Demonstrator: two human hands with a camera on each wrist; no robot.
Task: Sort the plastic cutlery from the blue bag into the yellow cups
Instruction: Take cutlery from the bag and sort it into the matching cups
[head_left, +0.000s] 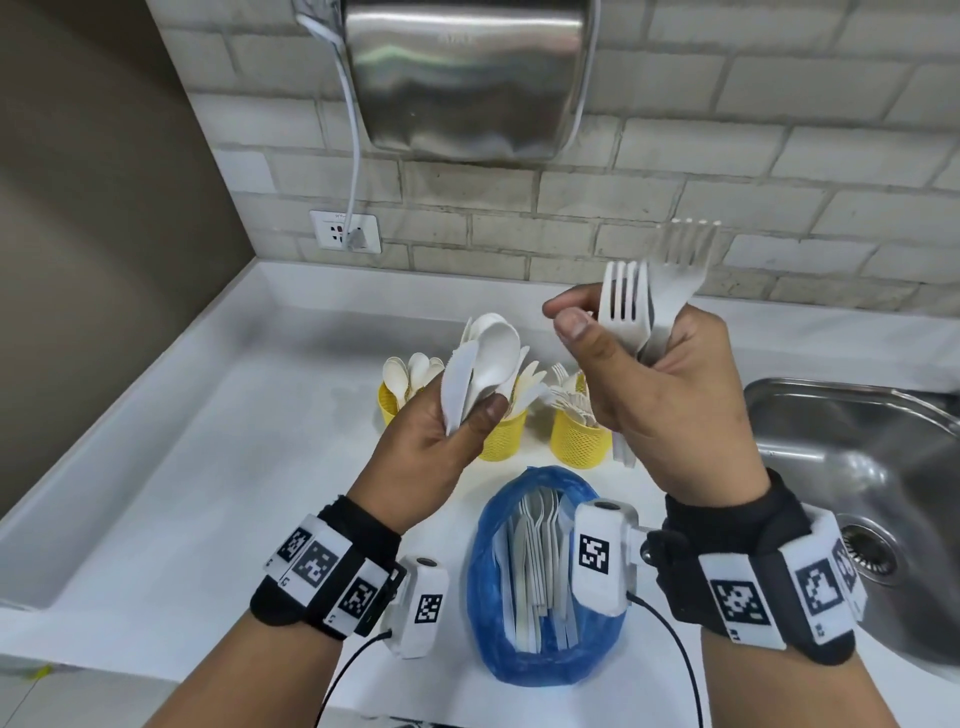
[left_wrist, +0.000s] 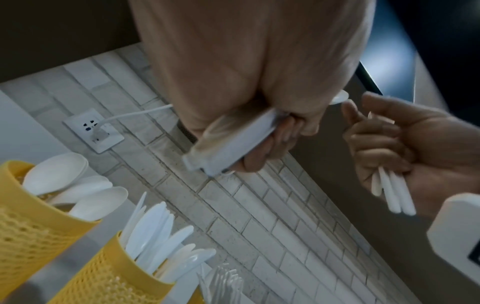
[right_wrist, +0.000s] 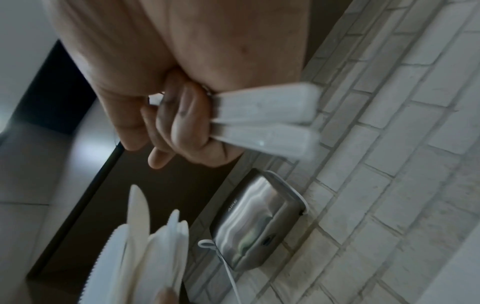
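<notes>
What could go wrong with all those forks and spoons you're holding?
The left hand pinches a loose mix of spoons and knives near their bottom ends, so some might slip out. The right hand has its own bundle of forks, and lowering it could bump the packed fork cup over.

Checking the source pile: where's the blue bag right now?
Head view: the blue bag lies open on the white counter between the two wrists, nearer the person than the yellow cups, left of the sink.
</notes>
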